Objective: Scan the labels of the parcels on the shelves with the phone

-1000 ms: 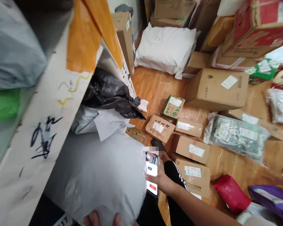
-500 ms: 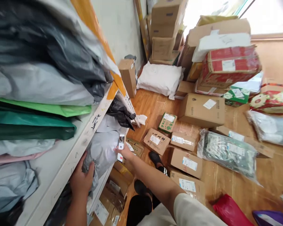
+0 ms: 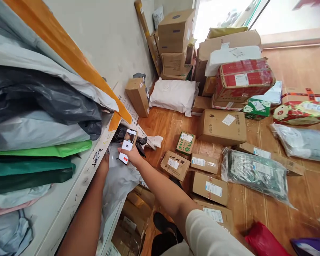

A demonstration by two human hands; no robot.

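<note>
My right hand (image 3: pixel 132 155) is wrapped round a smartphone (image 3: pixel 128 145) with its lit screen facing up, held over the lower shelf. Grey plastic mailer bags (image 3: pixel 118 181) lie on that shelf under the phone. My left hand (image 3: pixel 105 161) reaches in under the upper shelf's edge, close to the grey bags. Its fingers are hidden behind the shelf edge and the bags, so what it touches does not show. Beyond the phone, a black plastic bag (image 3: pixel 120 133) sits by the shelf post.
Stacked mailers, among them a green bag (image 3: pixel 40 151), fill the upper shelf (image 3: pixel 80 170) at left. Cardboard parcels such as a large brown box (image 3: pixel 221 126) cover the floor at right. A red carton (image 3: pixel 244 80) tops a pile. Boxes (image 3: pixel 130 224) sit beneath the lower shelf.
My right hand has raised the phone and moved it left and farther in, over the shelf. My left hand has slid deeper under the upper shelf, its fingers now out of sight.
</note>
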